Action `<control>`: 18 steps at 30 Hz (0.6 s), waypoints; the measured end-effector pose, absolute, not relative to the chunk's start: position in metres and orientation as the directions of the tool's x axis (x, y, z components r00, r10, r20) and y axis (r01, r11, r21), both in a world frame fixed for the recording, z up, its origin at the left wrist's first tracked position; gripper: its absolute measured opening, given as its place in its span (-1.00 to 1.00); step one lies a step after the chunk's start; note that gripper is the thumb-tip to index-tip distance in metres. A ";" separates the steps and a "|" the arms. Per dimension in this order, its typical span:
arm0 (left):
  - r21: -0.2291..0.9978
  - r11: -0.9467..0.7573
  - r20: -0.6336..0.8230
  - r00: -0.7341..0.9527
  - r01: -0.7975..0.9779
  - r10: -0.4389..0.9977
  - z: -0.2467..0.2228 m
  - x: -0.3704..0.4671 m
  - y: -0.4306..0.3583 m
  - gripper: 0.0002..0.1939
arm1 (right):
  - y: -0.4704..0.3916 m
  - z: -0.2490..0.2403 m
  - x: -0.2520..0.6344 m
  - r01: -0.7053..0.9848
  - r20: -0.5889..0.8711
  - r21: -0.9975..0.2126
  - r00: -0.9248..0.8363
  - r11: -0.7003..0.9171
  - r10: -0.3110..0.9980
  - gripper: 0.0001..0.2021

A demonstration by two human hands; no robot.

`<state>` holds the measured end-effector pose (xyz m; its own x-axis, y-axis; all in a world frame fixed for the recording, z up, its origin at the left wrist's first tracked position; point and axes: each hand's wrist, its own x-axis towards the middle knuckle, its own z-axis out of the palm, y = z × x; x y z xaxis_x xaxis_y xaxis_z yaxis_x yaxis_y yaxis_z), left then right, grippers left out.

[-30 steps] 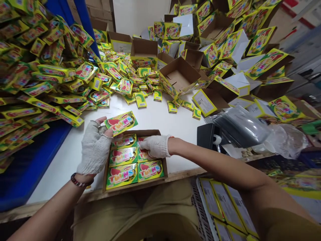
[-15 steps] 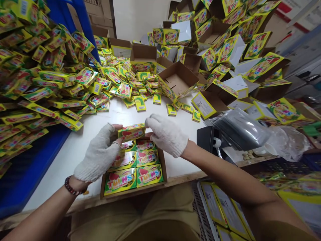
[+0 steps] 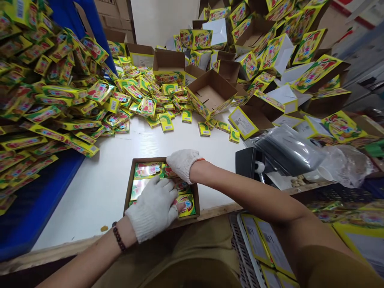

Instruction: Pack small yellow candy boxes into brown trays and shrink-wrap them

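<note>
A brown-edged display carton stands at the table's front edge with rows of small yellow-green TWINS boxes lying flat in it. My left hand, in a white knitted glove, lies palm down over the boxes, fingers stretched out and thumb apart. At the carton's far right corner is my gloved right hand. Its fingers point down at the boxes there, and their tips are hidden, so I cannot see whether they grip anything. The glove covers part of the far right box.
Loose TWINS boxes heap across the back of the table and spill from a blue crate at left. Unfilled cartons pile up at the back right. A black tape dispenser and clear plastic bags lie at right.
The small box held between both hands is now down in the carton. My left hand has moved right and nearer, flat over the boxes; my right hand has lowered to the far corner.
</note>
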<state>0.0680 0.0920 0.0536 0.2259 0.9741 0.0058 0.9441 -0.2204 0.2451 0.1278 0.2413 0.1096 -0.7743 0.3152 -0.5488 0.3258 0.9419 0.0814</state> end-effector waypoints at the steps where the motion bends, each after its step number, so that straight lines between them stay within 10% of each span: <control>1: 0.229 -0.215 -0.032 0.228 0.950 0.973 0.053 0.072 0.092 -0.62 | 0.240 0.108 0.125 0.318 -0.566 0.085 -0.764 0.944 0.308 -0.67; 18: 0.204 -0.181 -0.029 0.190 0.962 0.981 0.045 0.079 0.085 -0.65 | 0.212 0.055 0.153 0.428 -0.344 0.126 -0.827 0.895 0.444 -0.67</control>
<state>0.0787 0.0854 0.0449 0.1903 0.9813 -0.0292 0.9621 -0.1805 0.2043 0.1532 0.2123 0.0547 -0.8274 0.4437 -0.3444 0.4275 0.8952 0.1261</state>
